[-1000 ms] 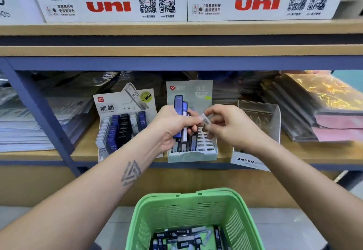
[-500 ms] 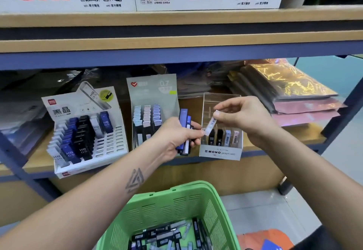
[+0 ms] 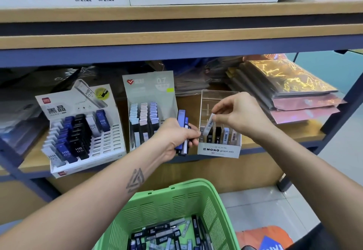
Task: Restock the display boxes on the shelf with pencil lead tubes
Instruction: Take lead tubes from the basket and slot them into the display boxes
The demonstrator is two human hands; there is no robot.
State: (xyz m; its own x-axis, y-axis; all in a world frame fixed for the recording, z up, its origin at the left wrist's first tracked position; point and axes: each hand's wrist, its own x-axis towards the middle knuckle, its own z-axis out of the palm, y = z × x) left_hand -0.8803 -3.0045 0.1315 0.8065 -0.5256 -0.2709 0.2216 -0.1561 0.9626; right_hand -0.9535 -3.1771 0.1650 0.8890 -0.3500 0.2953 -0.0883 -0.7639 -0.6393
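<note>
While the right hand (image 3: 238,115) pinches a slim, pale rectangular lead tube (image 3: 208,124) by its top end between thumb and fingertips, the tube hangs tilted with its lower end at the left edge of the clear box (image 3: 219,147), a glossy transparent case with a white printed base reading MONO graph MG. Upright tubes in black, white and pale grey stand in its front row; their lower halves are hidden by the base. At nine o'clock from that box, the left hand (image 3: 174,138) curls around a small bundle of tubes (image 3: 183,132), matte blue, black and lavender, their bottoms poking out below the fist. Behind it stands a grey-green card display (image 3: 149,92) with pastel-capped tubes in neat rows, partly blocked by the hand. Farther toward nine o'clock, a white slotted display (image 3: 110,137) holds blue, black and white tubes marked HB 0.5. All three sit on a wooden shelf (image 3: 275,137). At six o'clock, a green perforated plastic basket (image 3: 176,204) holds loose tubes in a blurred jumble, cut off by the frame edge.
</note>
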